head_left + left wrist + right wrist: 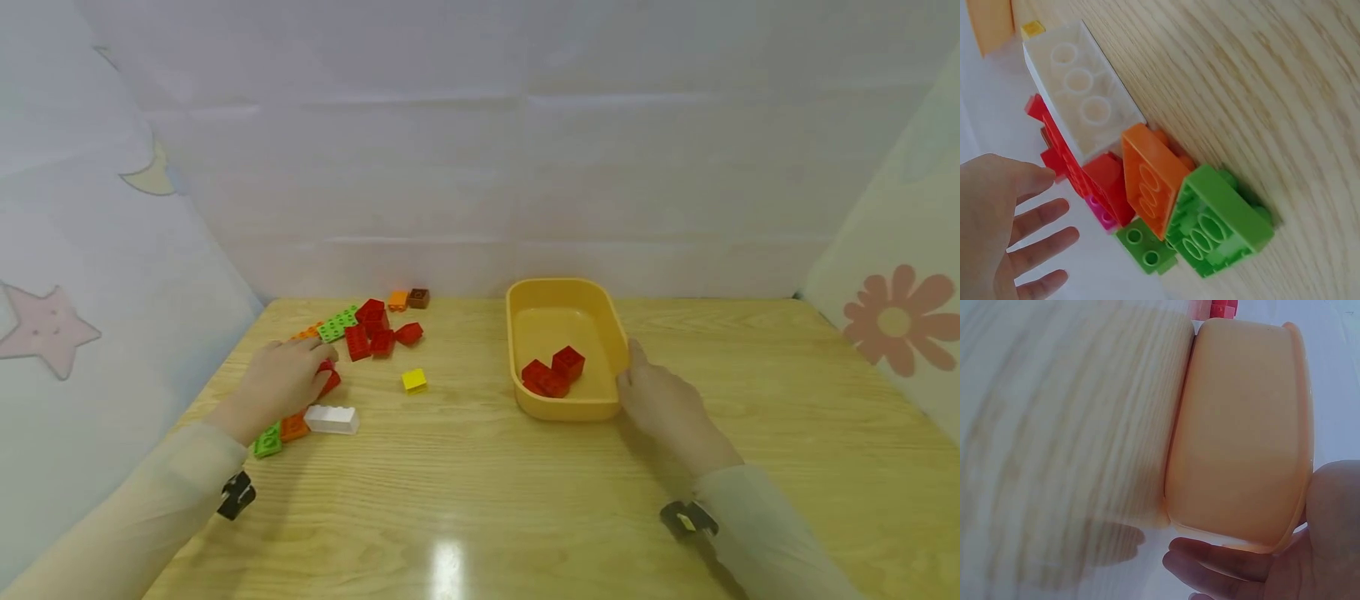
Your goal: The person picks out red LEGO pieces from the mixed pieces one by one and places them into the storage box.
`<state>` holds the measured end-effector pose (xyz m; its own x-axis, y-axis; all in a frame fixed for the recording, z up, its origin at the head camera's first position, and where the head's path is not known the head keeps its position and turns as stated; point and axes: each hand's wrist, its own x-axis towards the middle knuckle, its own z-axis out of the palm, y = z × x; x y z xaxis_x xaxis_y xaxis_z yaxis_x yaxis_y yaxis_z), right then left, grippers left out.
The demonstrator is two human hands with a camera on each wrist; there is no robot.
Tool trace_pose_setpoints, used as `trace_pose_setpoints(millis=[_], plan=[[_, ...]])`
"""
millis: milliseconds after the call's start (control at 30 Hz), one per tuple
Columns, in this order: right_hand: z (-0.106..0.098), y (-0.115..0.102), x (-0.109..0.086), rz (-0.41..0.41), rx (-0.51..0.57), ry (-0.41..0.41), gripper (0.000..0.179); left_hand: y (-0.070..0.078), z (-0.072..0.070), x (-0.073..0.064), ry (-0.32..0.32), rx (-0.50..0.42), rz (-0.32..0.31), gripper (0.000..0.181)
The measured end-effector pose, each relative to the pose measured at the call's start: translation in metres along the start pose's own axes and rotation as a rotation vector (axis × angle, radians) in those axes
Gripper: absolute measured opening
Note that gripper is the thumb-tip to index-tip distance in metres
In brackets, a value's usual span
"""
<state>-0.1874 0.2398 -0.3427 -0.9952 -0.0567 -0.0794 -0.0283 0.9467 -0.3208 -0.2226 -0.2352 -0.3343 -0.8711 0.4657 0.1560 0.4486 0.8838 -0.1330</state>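
Observation:
In the head view, my left hand (281, 383) is over the brick pile at the left, next to a red brick (327, 382). The left wrist view has its fingers spread and the thumb tip close to red bricks (1110, 184); contact is unclear. Around it lie a white brick (332, 419), an orange brick (295, 427) and a green brick (267, 440). With my right hand (663, 408) I grip the right side of a yellow tub (566, 408), thumb at the rim and fingers along the outside. Several red bricks (567, 363) lie inside the tub.
More red bricks (357, 342), a light green brick (338, 324), an orange piece (398, 300) and a brown brick (419, 297) lie toward the back left. A single yellow brick (414, 381) sits between pile and tub. White sheeting (420, 192) borders the wooden table (420, 492).

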Motion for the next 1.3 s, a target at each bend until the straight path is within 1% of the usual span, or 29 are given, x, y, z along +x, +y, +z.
trace_pose_setpoints(millis=[167,267,367,467,567,633,800,867,1033,1100,1200,1300], plan=[[0.001,0.002,0.000,0.000,-0.002,0.003,0.063,-0.004,0.002,-0.001,-0.069,-0.061,-0.074,0.020],[0.001,0.001,0.000,0.001,-0.001,0.004,0.063,-0.006,0.004,-0.001,-0.098,-0.097,-0.107,0.023],[0.001,0.001,0.001,0.000,0.002,0.006,0.063,-0.007,0.007,0.000,-0.120,-0.110,-0.128,0.028],[0.001,0.000,0.001,0.000,0.008,-0.001,0.063,-0.006,0.010,0.000,-0.139,-0.100,-0.141,0.032],[0.000,-0.001,0.001,0.001,0.012,-0.003,0.063,-0.004,0.011,0.000,-0.139,-0.088,-0.135,0.033],[0.000,-0.001,0.001,0.002,0.011,-0.003,0.063,-0.003,0.012,0.001,-0.133,-0.079,-0.118,0.033],[0.000,-0.001,-0.001,0.013,0.022,-0.014,0.064,-0.002,0.016,0.001,-0.090,-0.040,-0.075,0.032],[0.000,-0.002,-0.001,0.014,0.024,-0.012,0.063,-0.002,0.018,0.000,-0.080,-0.036,-0.073,0.032],[0.001,-0.003,-0.002,0.005,0.020,0.002,0.062,-0.001,0.019,-0.001,-0.103,-0.032,-0.081,0.038],[0.001,-0.003,-0.002,0.006,0.021,0.001,0.062,0.000,0.019,-0.001,-0.111,-0.020,-0.074,0.041],[0.002,-0.002,-0.001,0.009,0.018,0.003,0.063,0.000,0.020,0.000,-0.105,0.000,-0.052,0.042],[0.002,-0.001,0.000,0.005,0.010,0.013,0.063,-0.001,0.022,0.001,-0.082,0.008,-0.027,0.039]])
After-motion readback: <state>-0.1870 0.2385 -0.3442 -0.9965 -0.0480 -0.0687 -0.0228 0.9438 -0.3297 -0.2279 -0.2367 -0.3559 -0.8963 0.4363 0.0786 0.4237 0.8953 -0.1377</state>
